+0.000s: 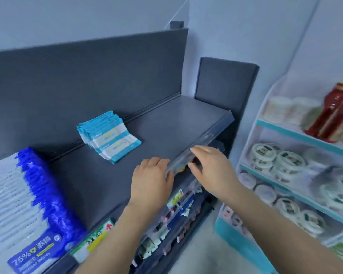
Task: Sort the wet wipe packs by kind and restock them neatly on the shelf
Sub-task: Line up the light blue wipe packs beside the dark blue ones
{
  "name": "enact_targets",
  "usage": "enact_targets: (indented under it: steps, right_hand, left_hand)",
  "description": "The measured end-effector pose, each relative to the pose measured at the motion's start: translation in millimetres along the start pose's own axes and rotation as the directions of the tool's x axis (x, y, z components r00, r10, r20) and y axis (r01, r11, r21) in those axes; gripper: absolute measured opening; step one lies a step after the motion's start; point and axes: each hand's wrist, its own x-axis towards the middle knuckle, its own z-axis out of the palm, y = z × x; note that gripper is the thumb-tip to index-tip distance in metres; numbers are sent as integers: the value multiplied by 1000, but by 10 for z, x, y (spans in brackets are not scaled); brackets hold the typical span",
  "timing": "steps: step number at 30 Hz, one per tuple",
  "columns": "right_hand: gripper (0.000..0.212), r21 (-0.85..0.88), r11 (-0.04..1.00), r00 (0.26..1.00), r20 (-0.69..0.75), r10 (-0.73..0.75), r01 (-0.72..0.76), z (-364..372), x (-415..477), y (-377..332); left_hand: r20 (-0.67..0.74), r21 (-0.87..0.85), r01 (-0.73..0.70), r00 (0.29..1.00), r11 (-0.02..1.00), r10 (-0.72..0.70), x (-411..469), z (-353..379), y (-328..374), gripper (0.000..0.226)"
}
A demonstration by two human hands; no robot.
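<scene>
A row of light-blue and white wet wipe packs (109, 135) stands leaning near the back of the dark grey shelf (166, 127). At the far left sits a tight row of white packs with dark-blue ends (28, 204), the front one marked 75%. My left hand (151, 180) rests palm down on the shelf's front edge, fingers relaxed. My right hand (212, 167) reaches over the clear front rail (198, 149), fingers curling down below the edge toward something orange; whether it holds anything is hidden.
Below the shelf lip hang price tags and small goods on a lower tier (176, 210). To the right stands a white and teal rack (297, 135) with round tubs and red bottles (333, 113). A grey upright panel (224, 84) ends the shelf.
</scene>
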Motion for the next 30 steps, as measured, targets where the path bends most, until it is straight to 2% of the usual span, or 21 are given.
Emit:
enact_targets:
  steps: [2,5,9,12,19,23,30]
  right_hand:
    - [37,-51,993,994,-10,110,-110,-229,-502,194]
    - [36,-93,961,966,-19,259,-260,-532,-1192,438]
    - [36,-159,874,888,-103,448,-460,-969,-2300,852]
    - [32,-183,779,800,-153,580,-599,-1350,-3139,1104]
    - [30,-221,575,615,-211,760,-787,-2162,-4985,1688]
    - [35,-227,479,522,-204,828,-848,-2447,-5785,2027]
    - [36,-179,352,382,-173,908,-919,-2670,-6554,2811]
  left_hand:
    - [40,-55,-121,992,991,123,-154,50,389,25]
    - [28,-136,-269,961,953,275,-336,132,985,36]
    - [52,-205,-461,875,863,480,-717,202,2067,24]
    - [29,-283,-576,794,767,607,-1087,276,2874,21]
    - [-20,-481,-652,676,585,737,-2161,396,4662,24]
    - [28,-515,-669,611,536,791,-2637,464,5468,11]
    - [140,-550,-671,513,497,847,-2802,846,6511,24]
